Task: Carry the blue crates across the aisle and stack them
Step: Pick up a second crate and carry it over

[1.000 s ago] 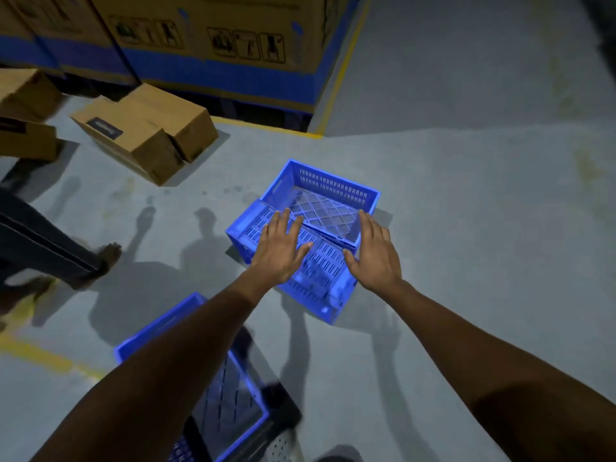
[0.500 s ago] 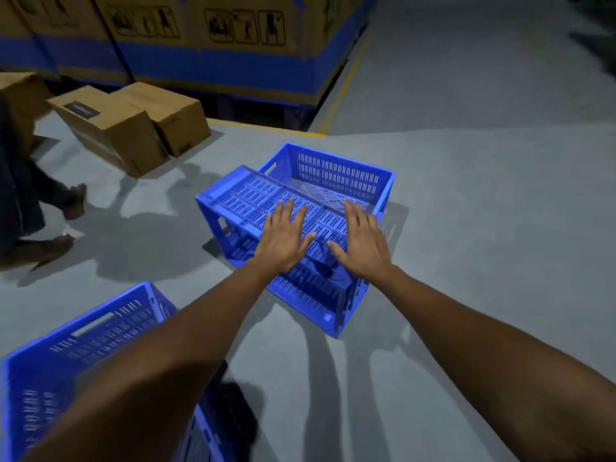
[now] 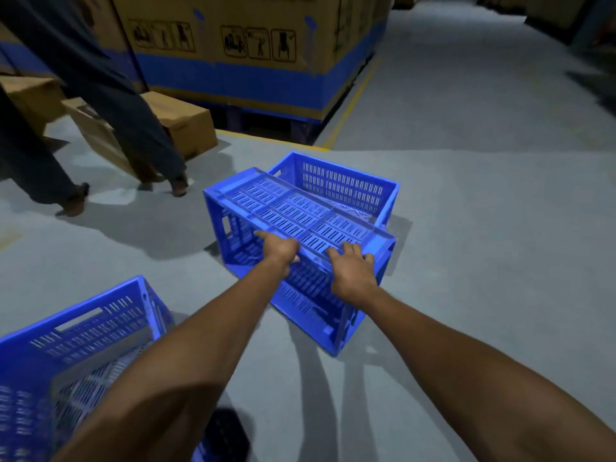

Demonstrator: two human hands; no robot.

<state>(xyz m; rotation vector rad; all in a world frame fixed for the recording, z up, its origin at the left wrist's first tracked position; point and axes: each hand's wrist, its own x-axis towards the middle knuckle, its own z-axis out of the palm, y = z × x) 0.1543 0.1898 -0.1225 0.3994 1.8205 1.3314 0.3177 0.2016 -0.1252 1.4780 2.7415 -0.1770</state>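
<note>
Both hands had shifted — left hand and right hand now curled over the tipped crate's near edge, upright crate just beyond, lift looked imminent.

Bare grey concrete floor lay open to the right of the blue slotted plastic crate on its side, and the aisle ran clear far right. An upright blue plastic crate stood touching it on the far side, blocking that way. Near left, a third blue slotted crate crowded the left forearm. Far left, a walking person's dark-trousered legs and loose brown cardboard boxes closed the floor. Tall cardboard cartons with a blue band walled the far side. Between the side-lying crate and the near-left crate, a strip of floor stayed open.
</note>
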